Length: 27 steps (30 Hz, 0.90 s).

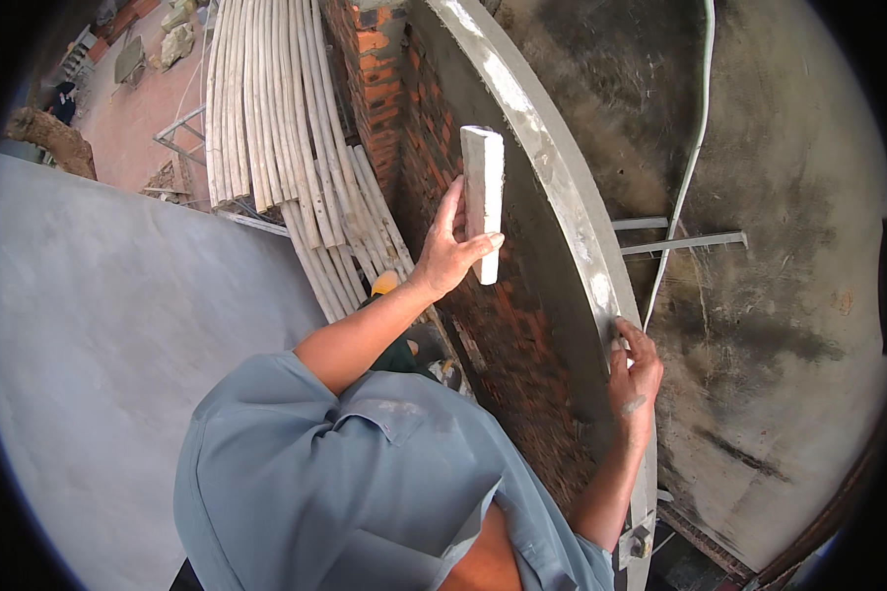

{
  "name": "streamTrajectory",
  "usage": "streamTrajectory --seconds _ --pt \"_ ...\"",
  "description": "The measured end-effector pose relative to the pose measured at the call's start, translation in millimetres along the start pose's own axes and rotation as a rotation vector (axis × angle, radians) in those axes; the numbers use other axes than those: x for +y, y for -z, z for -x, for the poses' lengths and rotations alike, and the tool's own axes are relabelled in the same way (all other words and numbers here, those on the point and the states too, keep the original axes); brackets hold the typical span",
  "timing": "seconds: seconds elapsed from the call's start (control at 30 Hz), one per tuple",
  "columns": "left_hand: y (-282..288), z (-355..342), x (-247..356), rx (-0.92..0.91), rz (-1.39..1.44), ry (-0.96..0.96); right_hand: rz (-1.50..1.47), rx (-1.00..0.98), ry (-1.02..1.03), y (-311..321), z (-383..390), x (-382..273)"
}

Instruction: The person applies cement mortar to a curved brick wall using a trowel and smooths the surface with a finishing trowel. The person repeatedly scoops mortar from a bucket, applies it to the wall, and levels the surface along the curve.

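My left hand (451,251) is raised in front of the brick wall and grips a pale oblong block (482,197), which stands nearly upright. Its thumb lies across the near face, with the fingers behind. A long, narrow wall top (547,163) runs from the upper middle to the lower right, its grey surface marked with whitish patches. Against this top, my right hand (638,379) bends its fingers and thumb together. Whatever is between those fingertips is too small to make out. Grey smears mark the back of that hand.
Below the ledge, the wall (522,335) shows wet grey mortar over red brick. Long pale poles (276,108) form a platform at upper left. Metal brackets (685,243) and a white hose (700,128) lie beyond the wall. A metal fitting (637,541) sits by my right forearm.
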<state>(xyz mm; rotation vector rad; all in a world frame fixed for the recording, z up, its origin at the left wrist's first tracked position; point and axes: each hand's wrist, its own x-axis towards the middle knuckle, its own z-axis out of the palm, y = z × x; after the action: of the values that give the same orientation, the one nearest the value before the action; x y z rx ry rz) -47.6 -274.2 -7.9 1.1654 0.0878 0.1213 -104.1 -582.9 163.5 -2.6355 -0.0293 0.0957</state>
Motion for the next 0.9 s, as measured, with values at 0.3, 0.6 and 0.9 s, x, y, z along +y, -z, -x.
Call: streamTrajectory --seconds 0.3,0.6,0.9 --pt "-37.9 -79.5 -54.6 0.288 -0.679 -0.563 0.012 -0.035 0.04 -1.9 -0.4 12.3" --pt "-20.8 -93.1 -73.2 0.362 0.058 0.057 0.026 -0.006 0.06 -5.1 3.2 8.6" --pt "36.0 -191.8 -31.3 0.53 -0.381 -0.11 0.04 0.01 0.024 -8.9 5.0 -1.0"
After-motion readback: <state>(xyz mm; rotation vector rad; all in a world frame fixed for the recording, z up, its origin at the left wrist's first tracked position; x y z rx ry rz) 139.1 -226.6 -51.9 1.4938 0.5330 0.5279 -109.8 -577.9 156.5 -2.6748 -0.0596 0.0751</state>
